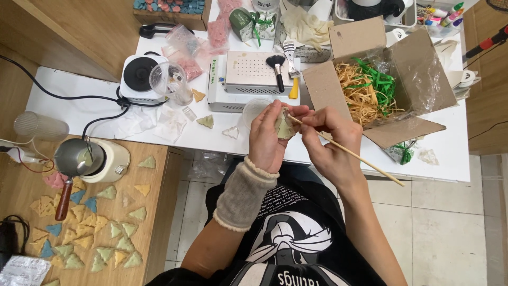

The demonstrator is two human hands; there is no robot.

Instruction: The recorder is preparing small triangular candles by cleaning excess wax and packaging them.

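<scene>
White table [79, 106]: seen across the upper half of the frame; most of the equipment is carried on it.
Cardboard box [418, 79]: placed upper right, flaps open; tan and green paper shred [370, 90] is held inside.
Wooden side table [153, 212]: found lower left; many small tree-shaped pieces [108, 241] in green, yellow and blue are laid flat on it.
Melting pot [92, 158]: set at left of centre, at the wooden table's upper edge; a wooden-handled ladle [66, 185] is rested on it.
Hot plate [138, 74]: positioned upper left of centre, with a clear plastic cup [169, 82] just beside it.
White metal unit [254, 71]: seen at top centre; a black brush [277, 71] is laid on its perforated top.
Left hand [267, 140]: at frame centre, wrist covered by a grey knitted cuff [243, 196]; the fingers are curled closed around a pale green tree-shaped piece [284, 127], which is gripped upright above the table edge.
Right hand [328, 135]: just right of centre, closed in a pinch on a thin wooden stick [349, 153]; thumb and forefinger are pressed together near the stick's upper end.
Stick: its tip is touching the held piece; the free end is angled toward lower right.
</scene>
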